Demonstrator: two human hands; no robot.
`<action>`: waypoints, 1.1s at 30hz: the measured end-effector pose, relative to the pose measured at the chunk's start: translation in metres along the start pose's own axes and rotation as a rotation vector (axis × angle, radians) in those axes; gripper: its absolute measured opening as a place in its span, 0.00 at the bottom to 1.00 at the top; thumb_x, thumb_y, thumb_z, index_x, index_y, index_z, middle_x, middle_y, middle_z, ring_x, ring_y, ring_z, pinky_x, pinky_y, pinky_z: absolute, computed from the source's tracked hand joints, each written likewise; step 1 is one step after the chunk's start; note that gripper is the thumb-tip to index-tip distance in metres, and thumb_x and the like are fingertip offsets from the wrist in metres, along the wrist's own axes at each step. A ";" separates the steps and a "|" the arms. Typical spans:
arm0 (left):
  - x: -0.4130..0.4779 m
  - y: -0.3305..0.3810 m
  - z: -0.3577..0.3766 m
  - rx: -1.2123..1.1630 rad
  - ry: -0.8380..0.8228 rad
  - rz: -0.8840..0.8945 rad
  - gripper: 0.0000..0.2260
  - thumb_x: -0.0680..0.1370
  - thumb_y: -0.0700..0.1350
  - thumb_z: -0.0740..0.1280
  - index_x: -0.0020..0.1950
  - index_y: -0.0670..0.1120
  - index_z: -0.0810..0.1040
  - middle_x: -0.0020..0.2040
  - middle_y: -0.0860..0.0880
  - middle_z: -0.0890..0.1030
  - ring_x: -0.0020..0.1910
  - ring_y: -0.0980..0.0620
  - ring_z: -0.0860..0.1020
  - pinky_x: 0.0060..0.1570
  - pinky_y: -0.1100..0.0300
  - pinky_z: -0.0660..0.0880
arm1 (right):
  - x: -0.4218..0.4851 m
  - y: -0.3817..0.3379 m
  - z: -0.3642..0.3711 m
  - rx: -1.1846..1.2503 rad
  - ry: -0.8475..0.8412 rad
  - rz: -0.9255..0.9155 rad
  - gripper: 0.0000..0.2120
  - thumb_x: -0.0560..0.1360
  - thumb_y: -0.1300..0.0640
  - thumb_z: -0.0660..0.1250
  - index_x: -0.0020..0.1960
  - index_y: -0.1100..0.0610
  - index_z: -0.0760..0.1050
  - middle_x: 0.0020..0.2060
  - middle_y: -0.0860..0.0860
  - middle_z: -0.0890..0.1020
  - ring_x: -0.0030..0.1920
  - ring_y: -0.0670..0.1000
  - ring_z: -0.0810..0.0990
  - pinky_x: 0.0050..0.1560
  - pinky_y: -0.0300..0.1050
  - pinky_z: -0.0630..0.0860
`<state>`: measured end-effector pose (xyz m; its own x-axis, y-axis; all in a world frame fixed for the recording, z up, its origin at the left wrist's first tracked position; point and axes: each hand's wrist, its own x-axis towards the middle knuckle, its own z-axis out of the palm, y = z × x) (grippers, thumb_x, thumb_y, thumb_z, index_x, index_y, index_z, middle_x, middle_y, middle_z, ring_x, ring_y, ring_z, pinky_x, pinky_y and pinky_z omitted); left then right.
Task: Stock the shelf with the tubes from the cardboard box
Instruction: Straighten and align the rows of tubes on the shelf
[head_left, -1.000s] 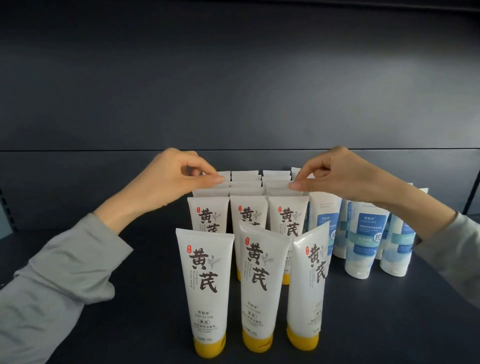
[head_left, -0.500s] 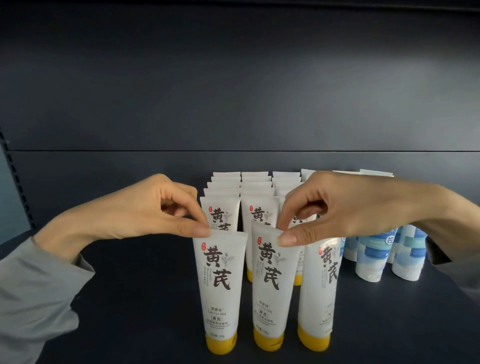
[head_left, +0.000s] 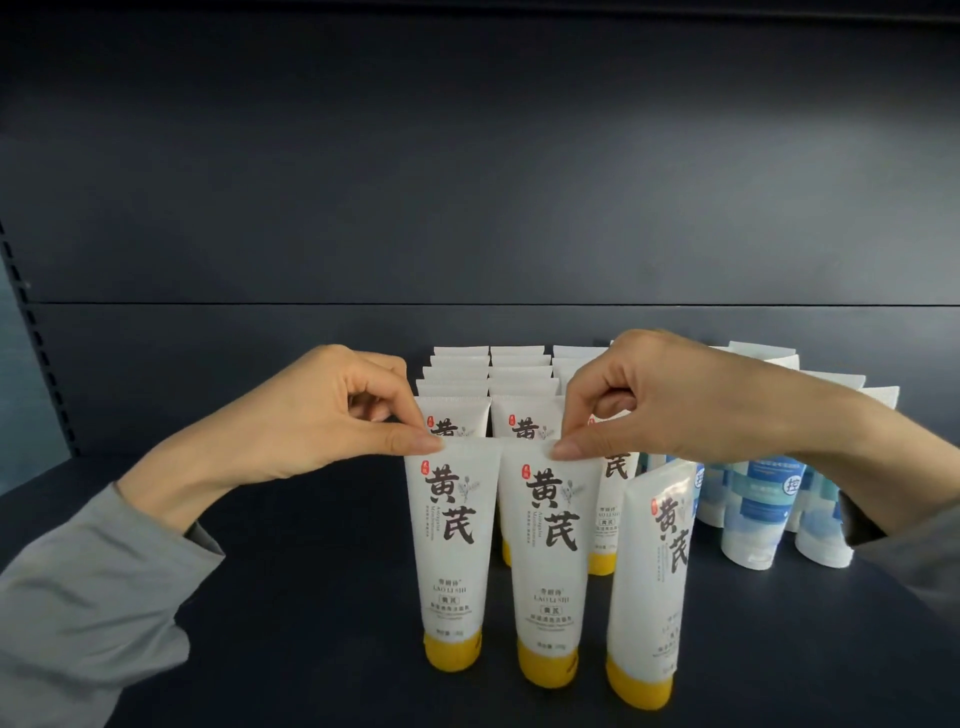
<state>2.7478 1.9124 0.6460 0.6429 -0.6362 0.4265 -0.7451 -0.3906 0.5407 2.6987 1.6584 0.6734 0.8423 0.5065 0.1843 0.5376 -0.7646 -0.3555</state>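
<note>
Tubes (head_left: 462, 374) stand cap-down in three files on the shelf (head_left: 285, 649), long axes upright. Left hand (head_left: 311, 415) pinches the top seam of the left front tube (head_left: 449, 545) between thumb and forefinger; right hand (head_left: 675, 400) pinches the seam of the middle front tube (head_left: 550, 561) the same way. Each tube stands directly below its fingers. The right front tube (head_left: 649, 587), ungripped, stands turned and slightly tilted, nearer the right hand; straightening it looks likely next. Blue tubes (head_left: 763, 499) crowd just beside it. The box is out of view.
</note>
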 end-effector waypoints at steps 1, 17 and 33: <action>0.001 -0.001 0.000 0.006 0.010 -0.006 0.08 0.62 0.57 0.72 0.34 0.54 0.84 0.29 0.55 0.69 0.28 0.57 0.65 0.30 0.68 0.64 | 0.002 0.002 0.001 -0.004 0.013 0.001 0.09 0.70 0.44 0.71 0.38 0.49 0.81 0.40 0.64 0.80 0.43 0.64 0.76 0.51 0.61 0.76; 0.011 -0.024 0.002 0.070 0.124 -0.035 0.09 0.63 0.58 0.71 0.35 0.55 0.83 0.31 0.55 0.71 0.29 0.57 0.67 0.30 0.70 0.64 | 0.015 0.019 0.012 -0.129 0.217 0.064 0.07 0.70 0.44 0.72 0.40 0.48 0.83 0.38 0.43 0.82 0.43 0.43 0.79 0.56 0.50 0.76; 0.012 -0.020 0.002 0.012 0.054 -0.060 0.10 0.62 0.59 0.71 0.36 0.55 0.84 0.30 0.55 0.70 0.28 0.57 0.66 0.30 0.70 0.64 | 0.014 0.023 0.006 0.020 0.156 0.039 0.07 0.70 0.47 0.73 0.37 0.50 0.82 0.21 0.46 0.59 0.24 0.46 0.59 0.26 0.31 0.60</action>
<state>2.7706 1.9116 0.6389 0.6951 -0.5748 0.4318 -0.7066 -0.4355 0.5577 2.7225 1.6496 0.6625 0.8593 0.4074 0.3092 0.5046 -0.7737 -0.3830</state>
